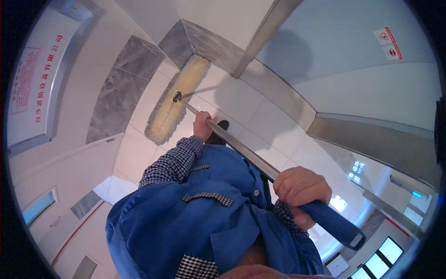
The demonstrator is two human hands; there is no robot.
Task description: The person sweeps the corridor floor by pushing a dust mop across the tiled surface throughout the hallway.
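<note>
A flat dust mop with a yellow back and grey fringe lies on the floor tiles, its far end at the wall corner. Its metal pole slants up across my front from a dark swivel joint. My left hand is wrapped around the lower part of the pole. Higher up, my right hand grips the pole where it meets the blue handle grip. That grip ends in a hanging loop.
Grey stone skirting runs along the left wall and around the corner. To the right stand a metal door frame and a pale panel with warning stickers. A white wall box bears red writing. A dark shoe shows below me.
</note>
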